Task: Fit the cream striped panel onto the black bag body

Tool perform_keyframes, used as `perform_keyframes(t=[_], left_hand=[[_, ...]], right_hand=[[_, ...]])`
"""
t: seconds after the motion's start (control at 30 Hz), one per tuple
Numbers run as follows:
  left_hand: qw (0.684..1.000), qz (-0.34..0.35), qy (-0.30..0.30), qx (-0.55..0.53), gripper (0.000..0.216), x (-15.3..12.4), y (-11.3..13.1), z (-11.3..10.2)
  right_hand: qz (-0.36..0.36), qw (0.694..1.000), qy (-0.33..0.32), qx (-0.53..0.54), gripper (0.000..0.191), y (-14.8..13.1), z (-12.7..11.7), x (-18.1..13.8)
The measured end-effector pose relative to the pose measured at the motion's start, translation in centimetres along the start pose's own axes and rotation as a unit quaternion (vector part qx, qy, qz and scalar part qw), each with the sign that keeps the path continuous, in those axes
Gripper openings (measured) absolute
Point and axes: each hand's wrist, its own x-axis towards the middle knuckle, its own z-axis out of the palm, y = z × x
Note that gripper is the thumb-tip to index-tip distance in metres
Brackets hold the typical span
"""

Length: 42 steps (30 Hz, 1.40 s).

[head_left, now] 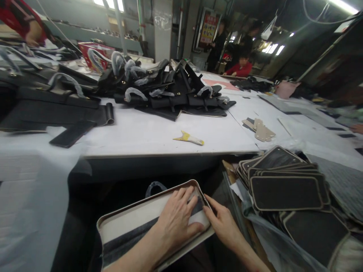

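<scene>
A flat bag panel (133, 219) with a pale lining, a grey strip and a cream edge lies tilted below the table's front edge. My left hand (176, 221) rests flat on its right end, fingers spread, pressing it down. My right hand (224, 224) grips the panel's right corner, fingertips pinched at the zipper edge beside the left hand's fingers.
A stack of several black cream-edged panels (283, 185) lies at the right. On the white table (147, 136) are a yellow-handled tool (189, 139), a black phone (72, 133), beige cut pieces (262, 130) and a heap of black bags (170, 90). Other people work at the far end.
</scene>
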Motion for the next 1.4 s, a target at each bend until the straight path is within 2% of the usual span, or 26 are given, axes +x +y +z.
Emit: perform_keyframes(t=[0.13,0.4,0.53,0.67,0.8,0.9,0.97,1.0,1.03,1.1,1.17,1.23,1.33,1.4], left_hand=[[1.000,0.009,-0.007,0.025,0.075,-0.2,-0.1,0.5],[0.998,0.048,-0.022,0.031,0.047,-0.4,-0.4,-0.3],[0.998,0.054,-0.028,0.011,0.040,-0.9,-1.4,-0.5],[0.997,0.070,-0.043,0.008,0.049,-1.1,-1.9,-0.6],[0.996,0.050,-0.064,-0.021,0.042,-0.8,-2.1,-1.0],[0.995,0.043,-0.083,-0.040,0.043,-0.5,-2.3,-1.4],[0.994,0.042,-0.083,-0.049,0.047,-0.4,-2.4,-1.5],[0.994,0.043,-0.080,-0.054,0.049,-0.3,-2.4,-1.6],[0.994,0.044,-0.076,-0.061,0.050,-0.3,-2.5,-1.7],[0.994,0.045,-0.069,-0.077,0.054,-0.1,-2.7,-1.8],[0.992,0.045,-0.074,-0.086,0.052,0.2,-2.9,-2.1],[0.992,0.048,-0.087,-0.080,0.044,0.5,-3.1,-2.3],[0.993,0.059,-0.081,-0.065,0.039,0.9,-3.2,-2.4],[0.994,0.068,-0.055,-0.064,0.038,1.1,-3.3,-2.1]], right_hand=[[-0.005,0.999,0.029,0.038,0.051,-0.4,0.9,-0.5],[0.014,0.995,0.091,0.043,0.049,-0.9,1.2,-1.0],[0.025,0.994,0.096,0.056,0.049,-0.9,1.3,-0.9],[0.039,0.994,0.090,0.051,0.051,-0.9,1.3,-1.0],[0.047,0.996,0.064,0.038,0.053,-0.9,1.3,-1.7],[-0.027,0.991,0.125,-0.034,0.047,-1.6,1.3,-2.5],[-0.131,0.969,0.183,-0.099,0.037,-2.5,1.1,-3.0],[-0.185,0.956,0.192,-0.123,0.033,-3.0,1.1,-3.2],[-0.231,0.946,0.179,-0.139,0.031,-3.5,1.0,-3.4],[-0.290,0.937,0.102,-0.164,0.031,-4.5,1.1,-3.6],[-0.301,0.933,0.012,-0.195,0.029,-5.1,1.2,-3.7],[-0.285,0.928,-0.049,-0.233,0.025,-5.4,1.2,-3.7],[-0.263,0.919,-0.085,-0.280,0.029,-5.5,1.1,-3.8],[-0.269,0.910,-0.080,-0.304,0.037,-5.3,1.2,-3.9]])
